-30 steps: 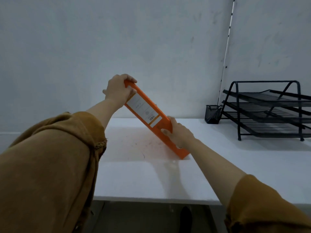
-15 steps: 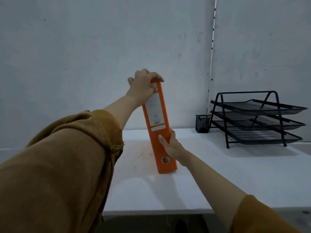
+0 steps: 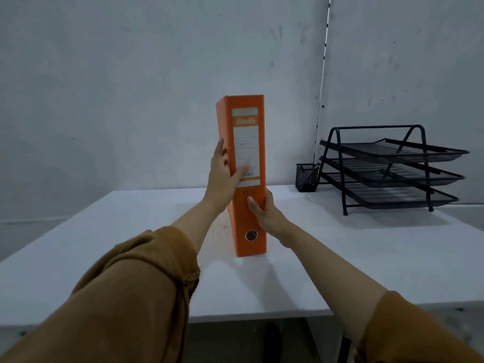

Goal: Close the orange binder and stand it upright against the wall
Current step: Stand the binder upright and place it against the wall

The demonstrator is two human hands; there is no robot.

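**Orange binder upright on the worktop, held between both hands**

The orange binder (image 3: 248,205) is closed and stands on its bottom edge on the white worktop (image 3: 366,258), its spine turned toward the camera. The spine carries a pale label with a brand name printed in its orange top band, a small barcode low on the label, and a round metal-rimmed finger hole near the foot. It stands nearly vertical, with a slight lean that shows a strip of its left cover. It is toward the middle of the worktop; how near its back is to the wall (image 3: 131,100) cannot be told from this angle.

The left hand (image 3: 222,179) grips the binder's left side about halfway up, thumb across the lower part of the label, fingers extended along the left cover. The right hand (image 3: 264,213) clasps the lower right edge of the spine, thumb on the spine face just above the finger hole, fingers wrapped behind. Both forearms reach forward out of mustard-brown sleeves (image 3: 131,297).

A black wire letter tray (image 3: 392,169) and a small mesh pen cup (image 3: 305,178) sit well apart to the right.
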